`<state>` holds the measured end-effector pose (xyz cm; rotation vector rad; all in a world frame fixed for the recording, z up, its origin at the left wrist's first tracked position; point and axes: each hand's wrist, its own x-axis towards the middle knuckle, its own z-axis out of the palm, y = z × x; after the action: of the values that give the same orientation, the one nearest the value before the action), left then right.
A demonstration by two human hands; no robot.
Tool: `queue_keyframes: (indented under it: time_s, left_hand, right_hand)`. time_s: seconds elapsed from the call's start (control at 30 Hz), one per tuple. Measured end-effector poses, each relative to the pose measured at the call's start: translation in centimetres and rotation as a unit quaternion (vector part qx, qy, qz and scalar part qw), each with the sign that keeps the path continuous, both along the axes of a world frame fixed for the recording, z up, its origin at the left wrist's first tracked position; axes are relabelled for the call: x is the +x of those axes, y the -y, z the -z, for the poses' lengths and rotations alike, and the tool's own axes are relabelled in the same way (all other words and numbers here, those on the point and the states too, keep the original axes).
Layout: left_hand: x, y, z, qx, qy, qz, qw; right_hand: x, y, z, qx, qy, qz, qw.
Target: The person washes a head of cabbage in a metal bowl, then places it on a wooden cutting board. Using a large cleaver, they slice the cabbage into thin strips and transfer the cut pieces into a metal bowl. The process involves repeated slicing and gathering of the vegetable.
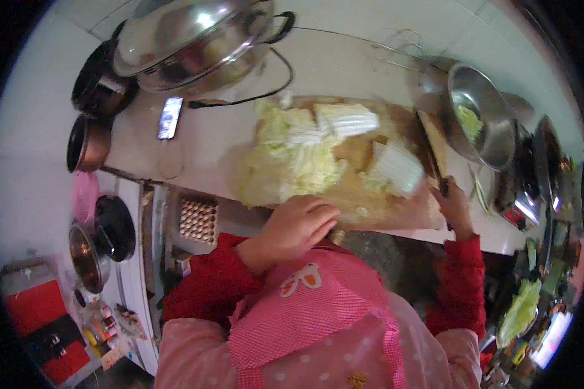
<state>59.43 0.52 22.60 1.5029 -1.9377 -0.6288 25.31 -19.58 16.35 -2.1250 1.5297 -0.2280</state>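
Note:
My right hand grips the handle of a kitchen knife, whose dark blade lies along the right side of a wooden cutting board. Near the board's front edge, in front of the apron, is my left hand, fingers bent; whether it holds anything is unclear. Pale cabbage leaves are heaped on the board's left part. A cut piece of white cabbage stem lies at the back, and another piece lies near the knife.
A steel bowl with some green leaf stands behind the board at right. A large lidded steel pot, a lit phone and a copper-coloured pot are at left. Eggs in a tray sit below the counter. Cabbage leaf lies far right.

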Motion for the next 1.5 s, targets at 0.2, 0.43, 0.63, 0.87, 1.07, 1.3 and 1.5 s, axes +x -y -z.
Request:
queue_keyframes:
  time_s: [0.2,0.43,0.63,0.87,1.07,1.3,1.5]
  left_hand:
    - [-4.4,3.6,-0.6,0.037,0.0,0.033,0.999]
    - [-8.0,9.5,4.5,-0.059,0.034,0.095,0.993]
    - [-6.0,9.7,6.0,-0.096,0.031,0.056,0.993]
    - [-1.5,10.4,8.1,-0.109,-0.01,0.04,0.993]
    - [-1.5,10.4,6.7,-0.182,-0.004,0.048,0.982]
    - [-2.5,10.2,8.7,-0.125,-0.034,0.041,0.991]
    - [-2.2,10.6,3.9,0.11,0.069,0.128,0.983]
  right_hand:
    - [-2.1,1.3,1.3,-0.063,-0.029,-0.003,0.998]
    - [-1.0,2.7,-0.1,-0.011,-0.026,-0.009,1.0]
    - [-4.3,3.9,1.9,-0.055,-0.011,-0.024,0.998]
    - [0.0,3.9,0.0,0.06,-0.071,0.087,0.992]
    - [0.9,3.4,-1.0,0.107,-0.055,0.132,0.984]
    - [2.9,2.6,-1.2,0.119,-0.049,0.151,0.98]
    - [0.9,2.1,-0.8,0.144,0.008,0.092,0.985]
